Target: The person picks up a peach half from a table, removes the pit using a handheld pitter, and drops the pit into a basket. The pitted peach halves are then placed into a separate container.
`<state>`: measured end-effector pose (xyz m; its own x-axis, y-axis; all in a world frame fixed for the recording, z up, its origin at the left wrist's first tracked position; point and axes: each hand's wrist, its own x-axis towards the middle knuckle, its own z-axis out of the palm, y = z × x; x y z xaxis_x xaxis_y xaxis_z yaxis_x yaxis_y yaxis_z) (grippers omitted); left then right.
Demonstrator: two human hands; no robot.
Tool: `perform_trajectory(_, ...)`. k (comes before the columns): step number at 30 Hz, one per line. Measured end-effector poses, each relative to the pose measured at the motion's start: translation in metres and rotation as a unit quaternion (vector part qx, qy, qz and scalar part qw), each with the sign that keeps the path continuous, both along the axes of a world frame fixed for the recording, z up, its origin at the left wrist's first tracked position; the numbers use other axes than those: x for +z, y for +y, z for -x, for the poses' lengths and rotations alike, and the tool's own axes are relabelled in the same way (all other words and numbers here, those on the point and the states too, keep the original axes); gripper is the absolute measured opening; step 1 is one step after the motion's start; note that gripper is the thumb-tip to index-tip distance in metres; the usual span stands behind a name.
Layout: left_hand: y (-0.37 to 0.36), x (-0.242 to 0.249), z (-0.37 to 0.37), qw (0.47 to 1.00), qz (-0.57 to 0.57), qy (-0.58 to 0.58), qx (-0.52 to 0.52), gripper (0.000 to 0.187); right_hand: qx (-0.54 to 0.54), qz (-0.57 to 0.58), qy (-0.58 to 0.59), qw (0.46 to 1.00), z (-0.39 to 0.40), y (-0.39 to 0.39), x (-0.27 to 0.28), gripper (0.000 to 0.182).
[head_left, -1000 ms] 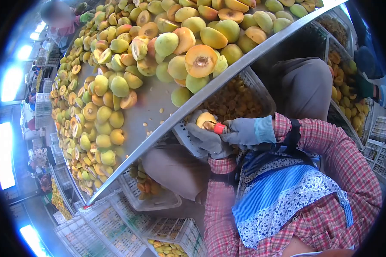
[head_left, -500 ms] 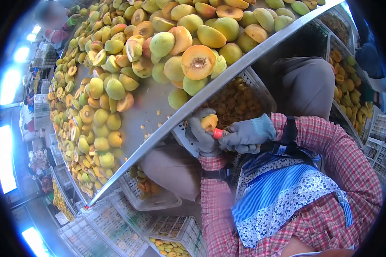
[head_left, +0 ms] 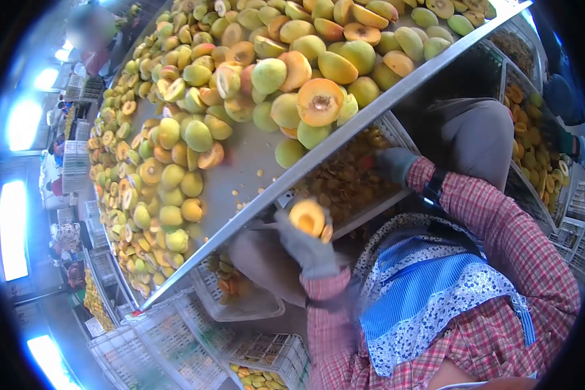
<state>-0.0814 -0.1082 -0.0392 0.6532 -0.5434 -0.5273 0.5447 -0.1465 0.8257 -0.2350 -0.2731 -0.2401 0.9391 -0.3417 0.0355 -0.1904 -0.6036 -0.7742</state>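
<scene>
A halved peach (head_left: 307, 218), its cut face hollow and the stone gone, sits in the grip of my left hand (head_left: 312, 250), just in front of the table's metal edge. Another bit of fruit shows beside it under the fingers. My right hand (head_left: 396, 164), gloved in grey too, is over the crate of brown peach stones (head_left: 344, 172). A blurred red tool handle (head_left: 368, 162) shows at its fingers; the tool's tip cannot be made out. Many peach halves (head_left: 321, 102) are heaped on the metal table (head_left: 240, 153).
The table's raised rim (head_left: 344, 133) runs diagonally before me. Under it stands a plastic tub (head_left: 247, 312) with some fruit. White crates (head_left: 169, 338) are at lower left, and a crate of peach halves (head_left: 530, 140) is at right. Another person (head_left: 94, 58) is across the table.
My hands have come apart. The right one, with the red-handled tool, moved away over the stone crate; the left turned the peach half, whose hollow now faces up.
</scene>
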Motion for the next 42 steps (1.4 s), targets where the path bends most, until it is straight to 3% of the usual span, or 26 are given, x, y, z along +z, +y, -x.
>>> perform_trajectory(2,-0.007,0.056,0.008,0.964,-0.052,-0.166,0.200,0.035,-0.148,-0.007,0.306,0.941,0.011,0.006,0.072,0.039)
perform_trajectory(3,0.020,0.038,-0.015,0.951,0.023,-0.233,0.202,0.032,-0.144,-0.004,0.301,0.943,0.008,0.010,0.085,0.039)
perform_trajectory(4,0.025,0.064,-0.020,0.951,-0.034,-0.180,0.250,0.038,-0.137,-0.056,0.289,0.946,0.004,0.016,0.094,0.040)
perform_trajectory(6,0.035,0.055,-0.037,0.929,0.080,-0.277,0.234,0.044,-0.126,-0.109,0.271,0.948,0.000,0.024,0.104,0.041)
perform_trajectory(7,0.036,0.057,-0.035,0.925,0.082,-0.282,0.239,0.044,-0.121,-0.096,0.264,0.952,0.000,0.025,0.106,0.042)
perform_trajectory(8,0.029,0.055,-0.029,0.906,-0.010,-0.380,0.188,0.044,-0.119,-0.081,0.257,0.956,-0.001,0.024,0.111,0.042)
perform_trajectory(9,0.016,0.056,-0.018,0.867,-0.103,-0.470,0.131,0.043,-0.121,-0.079,0.251,0.957,-0.002,0.023,0.128,0.042)
perform_trajectory(10,0.003,0.052,-0.006,0.795,-0.166,-0.576,0.087,0.039,-0.133,-0.162,0.287,0.935,-0.003,0.022,0.152,0.043)
perform_trajectory(12,-0.001,0.061,0.000,0.754,-0.084,-0.649,-0.056,0.025,-0.144,-0.240,0.318,0.906,-0.004,0.021,0.165,0.043)
perform_trajectory(13,0.009,0.064,-0.001,0.626,-0.247,-0.739,-0.036,0.025,-0.148,-0.216,0.306,0.915,-0.001,0.021,0.160,0.044)
perform_trajectory(14,0.017,0.064,-0.009,0.624,-0.246,-0.741,-0.033,0.025,-0.151,-0.192,0.294,0.924,0.001,0.021,0.157,0.044)
perform_trajectory(16,0.038,0.064,-0.042,0.766,-0.073,-0.621,0.151,0.032,-0.147,-0.187,0.294,0.926,0.001,0.024,0.160,0.045)
perform_trajectory(18,0.085,0.068,-0.075,0.619,-0.341,-0.690,0.159,0.041,-0.143,-0.183,0.294,0.927,0.002,0.027,0.153,0.046)
perform_trajectory(19,0.099,0.069,-0.097,0.616,-0.341,-0.691,0.162,0.041,-0.139,-0.163,0.273,0.938,0.003,0.029,0.138,0.047)
perform_trajectory(22,0.112,0.071,-0.155,0.624,-0.417,-0.655,0.089,0.042,-0.150,-0.162,0.261,0.940,0.000,0.037,0.144,0.050)
perform_trajectory(24,0.093,0.072,-0.177,0.714,-0.260,-0.647,0.067,0.052,-0.119,-0.150,0.233,0.954,0.000,0.037,0.137,0.049)
perform_trajectory(26,0.035,0.092,-0.180,0.764,-0.172,-0.620,-0.045,0.062,-0.121,-0.168,0.233,0.950,-0.002,0.038,0.149,0.048)
perform_trajectory(28,-0.020,0.093,-0.187,0.725,-0.109,-0.657,-0.175,0.069,-0.128,-0.189,0.231,0.946,-0.004,0.036,0.152,0.047)
perform_trajectory(30,-0.068,0.082,-0.193,0.586,-0.093,-0.770,-0.237,0.067,-0.071,-0.155,0.177,0.969,0.000,0.032,0.144,0.048)
perform_trajectory(33,-0.111,0.054,-0.222,0.582,-0.123,-0.733,-0.330,0.072,-0.092,-0.164,0.139,0.972,0.003,0.030,0.119,0.047)
perform_trajectory(34,-0.109,0.059,-0.225,0.585,-0.118,-0.729,-0.336,0.072,-0.098,-0.166,0.145,0.970,0.001,0.036,0.142,0.047)
perform_trajectory(37,-0.107,0.055,-0.220,0.536,-0.206,-0.746,-0.337,0.068,-0.090,-0.158,0.251,0.951,-0.003,0.030,0.156,0.032)
perform_trajectory(39,-0.085,0.059,-0.207,0.726,-0.086,-0.624,-0.277,0.070,-0.131,-0.276,0.008,0.952,0.003,0.038,0.121,0.036)
perform_trajectory(40,-0.074,0.068,-0.186,0.726,-0.088,-0.624,-0.275,0.070,-0.128,-0.276,0.009,0.953,0.003,0.036,0.135,0.036)
perform_trajectory(41,-0.058,0.088,-0.156,0.861,0.067,-0.438,-0.251,0.068,-0.130,-0.256,0.112,0.951,-0.001,0.037,0.172,0.038)
perform_trajectory(42,-0.049,0.092,-0.131,0.929,0.215,-0.221,-0.205,0.067,-0.126,-0.234,0.214,0.940,-0.005,0.033,0.192,0.039)
